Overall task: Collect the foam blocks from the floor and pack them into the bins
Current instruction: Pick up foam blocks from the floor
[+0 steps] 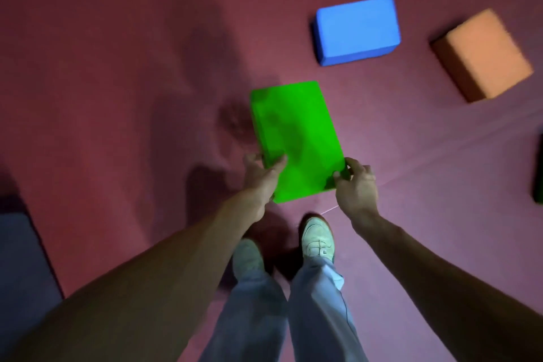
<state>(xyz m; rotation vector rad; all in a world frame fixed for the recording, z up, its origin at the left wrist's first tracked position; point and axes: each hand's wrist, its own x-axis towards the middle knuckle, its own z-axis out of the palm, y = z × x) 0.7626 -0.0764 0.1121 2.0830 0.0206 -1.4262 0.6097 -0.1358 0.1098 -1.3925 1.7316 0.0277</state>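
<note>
Green foam block gripped at near corners, left hand, right hand.

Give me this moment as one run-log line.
phase: pickup | left hand: grips bright green rectangular foam block | right hand: grips same block | on red floor: blue rectangular foam block, orange rectangular foam block

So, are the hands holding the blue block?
No, the left hand and right hand grip the green block; the blue block lies on the floor beyond.
</note>
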